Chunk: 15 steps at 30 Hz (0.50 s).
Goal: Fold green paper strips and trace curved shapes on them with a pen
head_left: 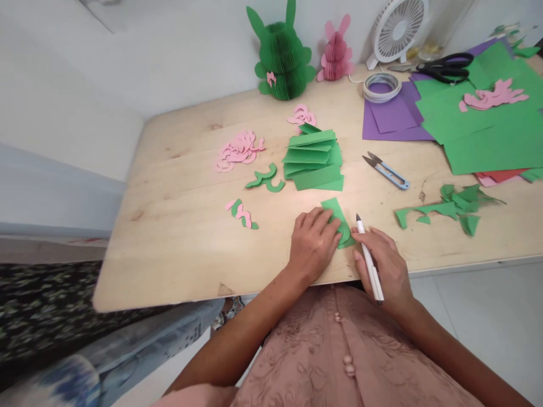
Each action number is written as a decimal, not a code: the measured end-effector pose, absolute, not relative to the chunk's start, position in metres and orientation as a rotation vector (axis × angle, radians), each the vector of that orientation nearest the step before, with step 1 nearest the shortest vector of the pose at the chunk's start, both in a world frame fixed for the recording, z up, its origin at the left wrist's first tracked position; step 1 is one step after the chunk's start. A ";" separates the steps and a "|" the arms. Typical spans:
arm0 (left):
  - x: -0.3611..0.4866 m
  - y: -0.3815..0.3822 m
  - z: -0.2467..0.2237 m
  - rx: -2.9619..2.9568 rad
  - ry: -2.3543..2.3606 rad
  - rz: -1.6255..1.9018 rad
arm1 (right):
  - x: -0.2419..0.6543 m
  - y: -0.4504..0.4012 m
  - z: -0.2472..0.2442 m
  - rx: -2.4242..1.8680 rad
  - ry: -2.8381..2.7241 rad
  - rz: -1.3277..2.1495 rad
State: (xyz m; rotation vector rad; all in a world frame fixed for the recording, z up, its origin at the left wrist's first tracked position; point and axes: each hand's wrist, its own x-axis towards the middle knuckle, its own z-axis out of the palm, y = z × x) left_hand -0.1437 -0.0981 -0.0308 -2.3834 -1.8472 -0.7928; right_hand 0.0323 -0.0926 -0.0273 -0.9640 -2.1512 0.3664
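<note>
My left hand (314,240) rests with bent fingers on a small green paper strip (332,207) near the table's front edge, holding it down. On the strip's lower part lies a curved green cutout (345,234), partly hidden under the fingertips. In my right hand (384,260) is a white pen (367,254), gripped between thumb and fingers. Its dark tip points away from me, to the right of the strip and off the paper. Just beyond the left hand is a loose stack of green paper strips (311,158).
Pink cutouts (240,150), green curved pieces (266,178) and blue thread snips (387,170) lie around. Green scraps (456,206) are at right. Behind are paper rabbits (283,62), a tape roll (382,87), black scissors (445,69), a fan (399,31) and green sheets (487,141).
</note>
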 end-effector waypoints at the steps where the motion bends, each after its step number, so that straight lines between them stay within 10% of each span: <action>1: -0.144 -0.098 -0.030 -2.384 -1.846 -0.791 | 0.032 -0.093 -0.027 -0.962 -2.155 0.365; 15: -0.146 -0.098 -0.031 -2.406 -1.865 -0.793 | 0.032 -0.094 -0.028 -0.890 -2.232 0.315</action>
